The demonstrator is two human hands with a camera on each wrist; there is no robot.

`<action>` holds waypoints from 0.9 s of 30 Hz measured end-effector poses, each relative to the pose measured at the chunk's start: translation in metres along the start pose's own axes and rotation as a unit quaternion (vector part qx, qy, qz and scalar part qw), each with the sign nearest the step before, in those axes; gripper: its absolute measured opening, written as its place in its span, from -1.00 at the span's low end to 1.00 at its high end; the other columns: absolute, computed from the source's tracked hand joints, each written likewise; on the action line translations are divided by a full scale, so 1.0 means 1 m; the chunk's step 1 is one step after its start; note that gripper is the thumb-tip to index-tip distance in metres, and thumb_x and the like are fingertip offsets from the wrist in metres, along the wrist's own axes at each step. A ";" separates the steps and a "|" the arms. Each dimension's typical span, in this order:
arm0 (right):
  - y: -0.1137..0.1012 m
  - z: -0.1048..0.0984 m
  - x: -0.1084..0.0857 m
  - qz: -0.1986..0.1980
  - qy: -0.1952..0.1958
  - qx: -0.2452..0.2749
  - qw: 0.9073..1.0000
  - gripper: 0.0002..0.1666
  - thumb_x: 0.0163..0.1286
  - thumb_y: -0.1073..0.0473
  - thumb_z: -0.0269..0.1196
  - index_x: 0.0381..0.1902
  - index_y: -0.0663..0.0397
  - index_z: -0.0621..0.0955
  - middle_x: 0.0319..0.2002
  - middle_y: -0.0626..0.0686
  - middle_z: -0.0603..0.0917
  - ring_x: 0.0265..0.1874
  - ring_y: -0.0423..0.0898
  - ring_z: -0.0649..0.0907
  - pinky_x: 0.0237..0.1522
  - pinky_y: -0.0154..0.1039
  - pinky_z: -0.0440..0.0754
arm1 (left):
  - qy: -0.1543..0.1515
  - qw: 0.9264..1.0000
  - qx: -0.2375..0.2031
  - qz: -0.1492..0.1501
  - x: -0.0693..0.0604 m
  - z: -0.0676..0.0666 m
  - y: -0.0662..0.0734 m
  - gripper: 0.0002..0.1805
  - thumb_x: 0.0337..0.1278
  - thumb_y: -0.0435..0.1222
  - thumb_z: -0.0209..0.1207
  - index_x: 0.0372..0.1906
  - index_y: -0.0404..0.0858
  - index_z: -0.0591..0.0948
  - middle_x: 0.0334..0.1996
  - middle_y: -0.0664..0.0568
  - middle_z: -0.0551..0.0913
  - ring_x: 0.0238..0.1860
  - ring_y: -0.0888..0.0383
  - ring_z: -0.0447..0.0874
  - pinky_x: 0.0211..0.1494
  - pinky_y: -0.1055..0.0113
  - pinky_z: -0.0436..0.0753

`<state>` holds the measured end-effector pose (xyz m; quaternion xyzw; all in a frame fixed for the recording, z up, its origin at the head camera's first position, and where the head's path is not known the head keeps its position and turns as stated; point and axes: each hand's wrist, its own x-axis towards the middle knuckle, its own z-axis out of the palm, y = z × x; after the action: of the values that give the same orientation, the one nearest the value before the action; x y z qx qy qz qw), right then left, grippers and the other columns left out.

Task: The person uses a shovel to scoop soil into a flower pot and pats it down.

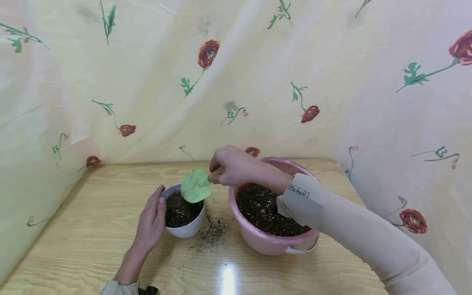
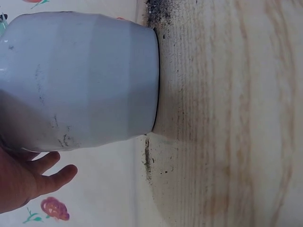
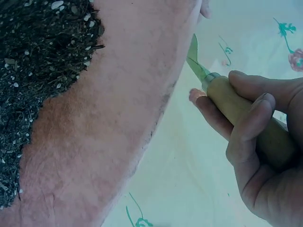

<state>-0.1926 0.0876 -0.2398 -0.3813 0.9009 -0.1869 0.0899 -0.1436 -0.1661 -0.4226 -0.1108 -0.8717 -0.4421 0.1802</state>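
A white pot [image 1: 186, 229] with dark soil [image 1: 178, 213] inside stands on the table. My left hand [image 1: 152, 219] rests against its left side, thumb by the rim; in the left wrist view two of its fingers [image 2: 59, 177] stretch out beside the pot's wall. My right hand [image 1: 234, 166] grips the wooden handle [image 3: 236, 106] of a small trowel. The trowel's green blade [image 1: 196, 186] is tilted over the right part of the pot's opening. To the right, under my right forearm, a pink tub [image 1: 263, 244] holds more dark soil with white specks [image 1: 263, 209].
Loose soil [image 1: 214, 233] is scattered on the wooden table [image 1: 99, 229] between pot and tub. The tub has a pale handle [image 1: 302, 249] at its front. A flower-printed curtain [image 1: 158, 90] hangs behind the table and along both sides.
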 end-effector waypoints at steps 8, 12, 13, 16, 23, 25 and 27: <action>0.008 -0.010 -0.022 0.025 0.044 0.020 0.999 -0.84 0.25 0.17 0.31 -0.28 0.09 0.77 -0.49 -0.10 0.73 -0.56 -0.27 0.58 -0.25 -0.32 0.63 | 0.012 0.999 0.009 0.033 0.002 -0.002 0.003 -0.52 0.52 -0.30 -0.20 0.40 -0.43 0.24 0.32 -0.31 0.34 0.35 -0.25 0.24 0.31 -0.23 0.24; 0.015 -0.015 -0.035 0.024 0.076 0.020 0.997 -0.84 0.21 0.16 0.34 -0.28 0.07 0.77 -0.47 -0.12 0.72 -0.53 -0.25 0.60 -0.25 -0.28 0.62 | 0.016 0.999 0.018 0.036 0.003 -0.002 0.006 -0.52 0.51 -0.30 -0.18 0.40 -0.41 0.25 0.32 -0.28 0.35 0.35 -0.20 0.25 0.32 -0.18 0.26; 0.016 -0.016 -0.039 0.022 0.085 0.022 0.996 -0.85 0.20 0.17 0.34 -0.29 0.06 0.77 -0.50 -0.13 0.71 -0.55 -0.24 0.59 -0.27 -0.27 0.62 | 0.017 0.999 0.019 0.038 0.003 -0.002 0.007 -0.52 0.51 -0.30 -0.17 0.41 -0.40 0.25 0.32 -0.27 0.35 0.35 -0.18 0.25 0.32 -0.17 0.26; 0.021 -0.019 -0.049 0.019 0.106 0.038 0.994 -0.83 0.17 0.20 0.37 -0.26 0.09 0.77 -0.48 -0.13 0.72 -0.53 -0.25 0.61 -0.25 -0.26 0.63 | 0.024 0.998 0.023 0.053 0.005 -0.002 0.013 -0.52 0.50 -0.30 -0.15 0.41 -0.38 0.26 0.32 -0.26 0.36 0.35 -0.18 0.25 0.33 -0.15 0.26; 0.030 -0.025 -0.075 0.039 0.137 0.073 0.987 -0.73 0.16 0.18 0.42 -0.16 0.11 0.75 -0.29 -0.04 0.77 -0.30 -0.20 0.72 -0.09 -0.17 0.66 | 0.056 0.991 0.024 0.118 0.007 0.004 0.029 -0.53 0.44 -0.38 -0.07 0.37 -0.42 0.31 0.31 -0.32 0.36 0.38 -0.24 0.19 0.36 -0.18 0.18; 0.034 -0.027 -0.083 0.041 0.147 0.078 0.985 -0.73 0.16 0.17 0.43 -0.16 0.09 0.76 -0.29 -0.07 0.77 -0.29 -0.22 0.72 -0.11 -0.18 0.66 | 0.064 0.990 0.020 0.126 0.008 0.005 0.033 -0.54 0.43 -0.39 -0.06 0.36 -0.42 0.33 0.31 -0.32 0.36 0.39 -0.23 0.18 0.37 -0.18 0.16; 0.038 -0.028 -0.090 0.037 0.153 0.081 0.984 -0.78 0.18 0.18 0.42 -0.18 0.05 0.76 -0.32 -0.11 0.77 -0.31 -0.26 0.72 -0.18 -0.23 0.66 | 0.063 0.989 0.014 0.130 0.010 0.007 0.037 -0.54 0.43 -0.39 -0.06 0.36 -0.41 0.33 0.32 -0.29 0.35 0.40 -0.21 0.17 0.37 -0.17 0.18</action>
<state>-0.1632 0.1846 -0.2275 -0.3064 0.8993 -0.3120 -0.0115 -0.1412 -0.1383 -0.3948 -0.1924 -0.8429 -0.4087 0.2923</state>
